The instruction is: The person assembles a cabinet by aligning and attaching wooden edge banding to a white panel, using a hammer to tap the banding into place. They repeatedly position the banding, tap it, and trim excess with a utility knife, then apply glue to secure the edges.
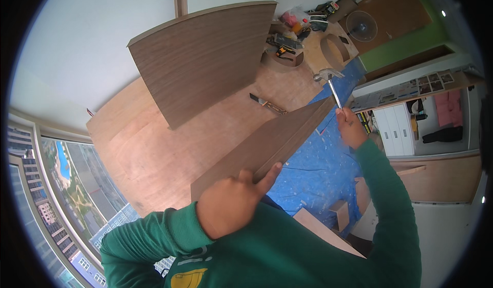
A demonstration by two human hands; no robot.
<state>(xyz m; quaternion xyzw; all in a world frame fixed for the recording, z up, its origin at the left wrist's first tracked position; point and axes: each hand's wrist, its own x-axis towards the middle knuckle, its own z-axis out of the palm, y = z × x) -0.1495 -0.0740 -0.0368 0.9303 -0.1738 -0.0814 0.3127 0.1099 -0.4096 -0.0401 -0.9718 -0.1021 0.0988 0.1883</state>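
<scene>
A brown wooden panel (257, 147) stands on edge close in front of me, its long narrow edge facing up. My left hand (231, 200) is closed over the near end of that panel, with the index finger stretched along its edge. In my right hand (353, 129) is a claw hammer (334, 88), gripped by its handle with the metal head raised near the panel's far end. Whether the hammer touches the panel I cannot tell. Beyond the panel, a cutting tool (268, 103) with a dark end and an orange-brown handle lies on the plywood worktop (154, 159).
Another large wooden panel (205, 57) stands upright at the back of the worktop. Tools and bags (298, 26) crowd the far corner beside a curved wooden band (334, 52) and a fan (361, 26). Blue sheeting (313, 170) covers the floor at right. Windows (67, 185) line the left.
</scene>
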